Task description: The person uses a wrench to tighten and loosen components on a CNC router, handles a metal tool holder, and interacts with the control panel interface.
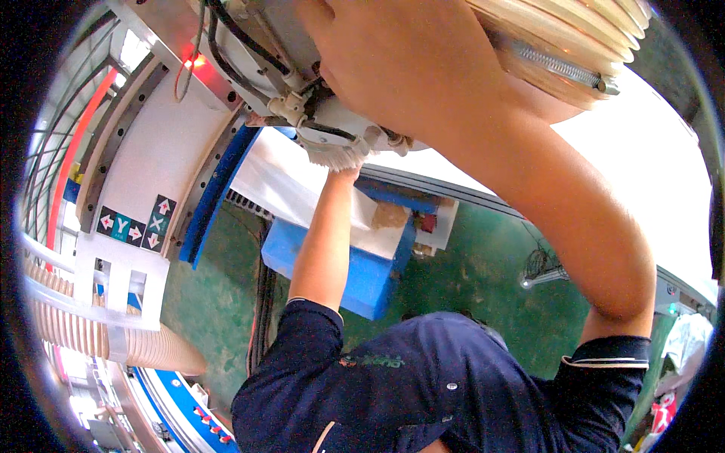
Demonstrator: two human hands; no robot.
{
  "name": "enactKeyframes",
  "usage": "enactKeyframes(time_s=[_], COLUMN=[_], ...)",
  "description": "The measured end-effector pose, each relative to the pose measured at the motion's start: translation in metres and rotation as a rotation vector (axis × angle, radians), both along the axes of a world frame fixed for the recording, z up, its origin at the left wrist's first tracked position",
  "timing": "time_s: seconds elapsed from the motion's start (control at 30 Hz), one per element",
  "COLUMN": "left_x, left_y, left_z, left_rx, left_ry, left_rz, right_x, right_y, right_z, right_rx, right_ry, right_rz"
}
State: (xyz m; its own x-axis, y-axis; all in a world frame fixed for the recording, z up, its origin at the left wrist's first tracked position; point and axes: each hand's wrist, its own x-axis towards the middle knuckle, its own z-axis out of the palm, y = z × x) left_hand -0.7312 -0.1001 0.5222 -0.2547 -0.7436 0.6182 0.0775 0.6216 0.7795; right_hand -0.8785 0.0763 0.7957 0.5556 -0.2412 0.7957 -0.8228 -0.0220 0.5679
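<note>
My right hand [377, 57] is raised at the top, across the front of a machine head [283, 45]. Its fingers curl in at the machine's side, beside black hoses [245, 34] and a pale fitting [289, 108]; whatever they grip is hidden. Below the head hangs a pale bristle skirt [332, 155]. My left hand [346, 175] reaches up behind this skirt, so only its wrist end shows and its fingers are mostly out of sight. Close by my right forearm is a ribbed, cream-coloured hose [566, 30] with a metal clamp [563, 66] around it.
A white table [634, 158] with a metal edge extends to the right. Under the head are a blue box-shaped part [328, 268] and a blue rail [215, 196]. A second ribbed hose [158, 347] runs at lower left. A red light [195, 60] glows on the frame above the green floor [483, 264].
</note>
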Motion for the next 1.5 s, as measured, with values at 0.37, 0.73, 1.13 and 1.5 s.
enactKeyframes(time_s=[0.37, 0.73, 1.13, 1.5], left_x=[-0.003, -0.004, 0.029, 0.062], left_y=[0.020, 0.026, -0.002, 0.164], left_z=[0.026, 0.030, 0.063, 0.026], left_rx=[-0.120, -0.130, -0.038, -0.114], left_ry=[-0.116, -0.068, -0.066, -0.501], left_rz=[0.117, 0.135, 0.180, -0.031], right_x=[0.000, -0.001, 0.001, 0.015], right_y=[-0.007, 0.001, -0.006, -0.001], right_z=[-0.009, -0.002, -0.002, -0.001], right_rx=[-0.021, 0.049, 0.019, 0.104], right_ry=[-0.157, -0.109, -0.119, -0.198], right_rz=[0.089, -0.049, -0.019, 0.055])
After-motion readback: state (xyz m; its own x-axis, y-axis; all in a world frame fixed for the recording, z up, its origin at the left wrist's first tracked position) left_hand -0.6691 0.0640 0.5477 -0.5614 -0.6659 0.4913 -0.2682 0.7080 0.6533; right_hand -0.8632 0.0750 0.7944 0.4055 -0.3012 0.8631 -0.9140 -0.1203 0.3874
